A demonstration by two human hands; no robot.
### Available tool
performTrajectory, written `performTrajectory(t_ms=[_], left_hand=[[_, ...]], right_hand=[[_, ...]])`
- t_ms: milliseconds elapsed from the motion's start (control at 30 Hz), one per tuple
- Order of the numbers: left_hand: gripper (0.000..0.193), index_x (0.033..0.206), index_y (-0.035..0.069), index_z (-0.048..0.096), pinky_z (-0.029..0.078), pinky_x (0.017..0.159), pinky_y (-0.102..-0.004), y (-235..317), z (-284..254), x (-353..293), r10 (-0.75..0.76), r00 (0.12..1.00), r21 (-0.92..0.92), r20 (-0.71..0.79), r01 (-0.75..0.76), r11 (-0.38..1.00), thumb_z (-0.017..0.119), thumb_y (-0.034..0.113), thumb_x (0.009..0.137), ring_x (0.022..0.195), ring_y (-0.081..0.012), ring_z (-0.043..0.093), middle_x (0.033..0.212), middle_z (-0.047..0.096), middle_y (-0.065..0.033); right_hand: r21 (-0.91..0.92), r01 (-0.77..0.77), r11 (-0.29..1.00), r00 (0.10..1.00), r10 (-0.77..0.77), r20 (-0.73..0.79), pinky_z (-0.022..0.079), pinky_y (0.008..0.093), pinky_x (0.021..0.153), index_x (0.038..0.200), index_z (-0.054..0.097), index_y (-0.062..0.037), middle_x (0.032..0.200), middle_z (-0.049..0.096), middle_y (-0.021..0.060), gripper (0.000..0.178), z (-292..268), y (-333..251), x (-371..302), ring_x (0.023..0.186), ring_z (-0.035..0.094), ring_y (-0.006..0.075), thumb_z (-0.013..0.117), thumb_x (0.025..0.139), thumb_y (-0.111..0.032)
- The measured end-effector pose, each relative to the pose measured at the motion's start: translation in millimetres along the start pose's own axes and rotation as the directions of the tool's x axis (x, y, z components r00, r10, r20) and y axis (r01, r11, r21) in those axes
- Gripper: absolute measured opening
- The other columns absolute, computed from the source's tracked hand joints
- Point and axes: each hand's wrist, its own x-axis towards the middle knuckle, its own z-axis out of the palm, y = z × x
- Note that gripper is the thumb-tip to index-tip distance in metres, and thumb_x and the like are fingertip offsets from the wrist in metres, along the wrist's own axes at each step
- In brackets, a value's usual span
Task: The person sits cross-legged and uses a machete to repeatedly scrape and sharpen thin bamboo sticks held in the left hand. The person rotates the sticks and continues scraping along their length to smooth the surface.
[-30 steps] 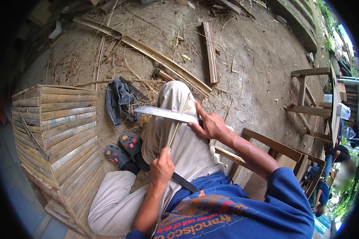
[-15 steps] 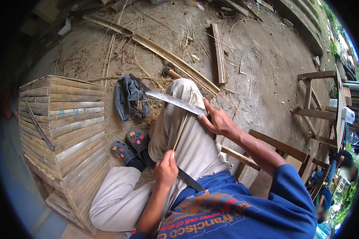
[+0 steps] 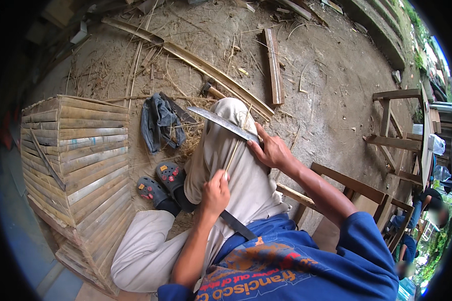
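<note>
Across my raised knee, draped in pale cloth, lies a long knife with a broad steel blade, its tip to the left. My right hand is closed at the blade's right end, thumb beside the metal; the handle is hidden. Below the blade, my left hand pinches a thin tan strip, which looks like split bamboo or cane. That strip runs up from the fingers to the blade, and its far end shows past it on the knee.
A slatted bamboo box stands at left. Beyond my knee are a dark cloth, a hammer-like tool, a long split length and a plank. Wooden frames stand at right, with people farther off.
My left hand has moved up and slightly right, nearer the blade, with the strip in it. The right hand and knife stay at the knee; the whole view has shifted slightly.
</note>
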Motion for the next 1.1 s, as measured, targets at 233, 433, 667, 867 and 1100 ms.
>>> performTrajectory(t_ms=[233, 433, 667, 867, 1100], left_hand=[[0.015, 0.096, 0.003, 0.060, 0.050, 0.063, -0.0461, 11.2, -25.9, -46.4, -0.116, 0.993, 0.071, 0.005, 0.115, 0.991, 0.048, 0.011, 0.101, 0.077, -0.0437, 0.067, 0.080, 0.066, -0.0204], [0.015, 0.097, 0.002, 0.061, 0.052, 0.068, -0.0498, 8.1, 19.5, 69.0, 0.094, 0.995, 0.029, -0.025, -0.093, 0.995, 0.048, 0.011, 0.100, 0.083, -0.0444, 0.068, 0.084, 0.067, -0.0227], [0.017, 0.094, 0.001, 0.058, 0.047, 0.063, -0.0379, -1.6, 13.2, 29.6, -0.009, 1.000, -0.054, 0.012, 0.009, 0.998, 0.049, 0.013, 0.102, 0.064, -0.0265, 0.060, 0.075, 0.061, -0.0157], [0.017, 0.094, 0.003, 0.060, 0.048, 0.061, -0.0420, 4.3, -33.5, -67.5, -0.154, 0.987, 0.012, 0.051, 0.153, 0.988, 0.048, 0.012, 0.102, 0.070, -0.0377, 0.066, 0.075, 0.062, -0.0185], [0.017, 0.094, 0.004, 0.061, 0.046, 0.057, -0.0392, -5.0, -39.3, -74.4, -0.154, 0.986, 0.031, 0.062, 0.152, 0.988, 0.049, 0.012, 0.102, 0.061, -0.0272, 0.063, 0.073, 0.061, -0.0150]], right_hand=[[0.013, 0.028, 1.000, 1.000, -0.028, -0.001, 0.055, 0.0537, 0.073, 0.147, 0.036, 0.0126, 0.070, 0.065, 0.0308, 0.079, 1.0, 0.8, 4.5, 0.071, 0.068, 0.0495, 0.055, 0.099, -0.048], [-0.042, 0.090, 0.995, 0.992, -0.086, 0.088, 0.054, 0.0539, 0.067, 0.148, 0.033, 0.0124, 0.067, 0.064, 0.0297, 0.080, -5.6, 5.7, -0.7, 0.067, 0.066, 0.0492, 0.056, 0.098, -0.046], [0.010, 0.079, 0.997, 0.996, -0.080, 0.029, 0.054, 0.0541, 0.071, 0.147, 0.036, 0.0112, 0.071, 0.064, 0.0322, 0.079, 2.2, 12.0, 4.1, 0.071, 0.067, 0.0502, 0.058, 0.098, -0.046], [0.013, 0.001, 1.000, 0.999, -0.001, 0.039, 0.054, 0.0537, 0.073, 0.146, 0.039, 0.0116, 0.070, 0.063, 0.0329, 0.077, 5.1, 11.8, 10.1, 0.073, 0.067, 0.0503, 0.058, 0.098, -0.047], [0.102, -0.024, 0.995, 0.997, 0.017, 0.070, 0.052, 0.0539, 0.077, 0.148, 0.039, 0.0089, 0.075, 0.065, 0.0338, 0.074, -1.3, 2.4, 11.1, 0.076, 0.068, 0.0504, 0.054, 0.101, -0.046]])
